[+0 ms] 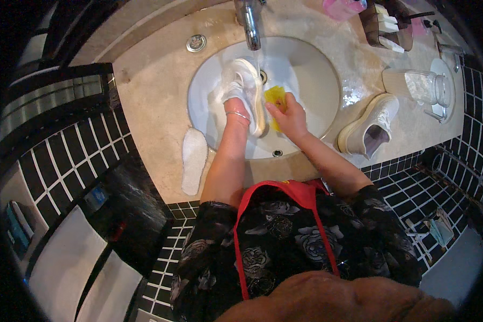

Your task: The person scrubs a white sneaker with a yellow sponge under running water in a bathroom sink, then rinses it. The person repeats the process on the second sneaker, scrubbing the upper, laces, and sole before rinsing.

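Note:
My left hand (236,107) reaches into the opening of a wet white sneaker (243,80) and holds it in the oval sink (321,102). Its fingers are hidden inside the shoe. The sneaker stands tilted, toe toward the faucet (249,27), its pale sole edge facing right. A thin stream of water falls from the spout beside the toe. In my right hand (292,118) is a yellow sponge (275,95), gripped under the thumb, close to the sole's side. Whether it touches the sole I cannot tell.
A white insole (194,161) lies on the counter (150,102) left of the sink. To the right stand a second white sneaker (369,129) and a clear jar of white powder (421,87). A dark caddy (385,27) and a pink container (344,8) are at the back right.

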{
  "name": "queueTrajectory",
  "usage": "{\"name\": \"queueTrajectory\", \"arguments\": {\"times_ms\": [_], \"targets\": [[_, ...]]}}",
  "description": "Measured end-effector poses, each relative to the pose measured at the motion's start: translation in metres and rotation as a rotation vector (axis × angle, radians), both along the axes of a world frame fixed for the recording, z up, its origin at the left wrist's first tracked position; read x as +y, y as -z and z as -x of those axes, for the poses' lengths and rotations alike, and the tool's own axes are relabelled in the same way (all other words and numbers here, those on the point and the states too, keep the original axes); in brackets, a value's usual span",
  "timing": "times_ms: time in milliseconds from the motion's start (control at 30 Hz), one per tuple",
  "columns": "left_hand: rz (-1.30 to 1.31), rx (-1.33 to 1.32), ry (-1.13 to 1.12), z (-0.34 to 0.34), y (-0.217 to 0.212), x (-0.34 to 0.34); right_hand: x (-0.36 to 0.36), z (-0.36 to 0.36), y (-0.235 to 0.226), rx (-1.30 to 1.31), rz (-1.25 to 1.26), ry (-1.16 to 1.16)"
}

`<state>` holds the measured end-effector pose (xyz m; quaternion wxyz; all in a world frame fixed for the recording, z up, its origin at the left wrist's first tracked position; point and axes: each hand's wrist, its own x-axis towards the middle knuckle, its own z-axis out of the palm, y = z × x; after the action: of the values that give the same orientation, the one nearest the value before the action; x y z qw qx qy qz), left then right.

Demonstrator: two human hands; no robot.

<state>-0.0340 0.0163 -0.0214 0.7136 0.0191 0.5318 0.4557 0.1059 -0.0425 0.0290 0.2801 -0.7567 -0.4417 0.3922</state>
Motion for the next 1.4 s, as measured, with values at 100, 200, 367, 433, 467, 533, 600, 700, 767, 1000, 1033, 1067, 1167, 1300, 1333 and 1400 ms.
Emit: {"name": "queueTrajectory", "arguments": {"times_ms": [100,200,367,433,467,533,600,700,767,1000,1033,1067,1167,1300,1333,1400], "targets": [[-0.100,0.082,0.185,-0.013,0.003,-0.016,0.037,0.004,-0.001,-0.237,-0.080,0.081],[-0.088,0.003,0.411,-0.017,0.008,-0.023,0.050,-0.002,0.010,-0.274,-0.187,0.109],[-0.106,0.121,0.351,-0.013,0.000,-0.018,0.019,-0.006,0.029,-0.109,-0.117,0.023],[-0.181,0.389,0.431,-0.013,-0.007,-0.020,0.024,-0.008,0.025,-0.158,-0.120,0.049],[-0.081,0.203,0.388,-0.016,-0.010,-0.022,0.032,-0.009,0.021,-0.170,-0.025,0.062],[-0.292,0.283,0.532,-0.019,-0.015,-0.022,0.057,-0.014,0.013,-0.251,-0.142,-0.013],[-0.416,0.503,0.701,-0.020,-0.018,-0.022,0.068,-0.015,0.010,-0.324,-0.176,-0.072],[-0.355,0.190,0.381,-0.020,-0.016,-0.021,0.063,-0.016,0.010,-0.386,-0.148,-0.122],[-0.314,0.256,0.399,-0.019,-0.010,-0.022,0.049,-0.017,0.008,-0.325,0.050,-0.178],[-0.940,1.137,0.768,-0.017,0.018,-0.047,0.119,-0.040,-0.005,-0.394,0.200,-0.675],[-1.010,1.237,0.811,-0.017,0.020,-0.047,0.127,-0.041,-0.003,-0.371,0.263,-0.773],[-0.952,1.256,0.878,-0.014,0.020,-0.046,0.128,-0.039,0.000,-0.419,0.169,-0.698],[-0.490,0.266,0.403,-0.008,0.016,-0.032,0.098,-0.021,0.012,-0.494,-0.080,-0.445],[-0.078,-0.249,0.132,0.007,0.005,-0.020,0.070,0.002,0.014,-0.445,-0.042,-0.360],[-0.122,-0.316,0.126,0.009,0.003,-0.018,0.073,0.006,0.015,-0.476,-0.081,-0.341],[-0.063,-0.379,0.089,0.013,0.000,-0.017,0.085,0.008,0.014,-0.334,-0.147,-0.233]]}}
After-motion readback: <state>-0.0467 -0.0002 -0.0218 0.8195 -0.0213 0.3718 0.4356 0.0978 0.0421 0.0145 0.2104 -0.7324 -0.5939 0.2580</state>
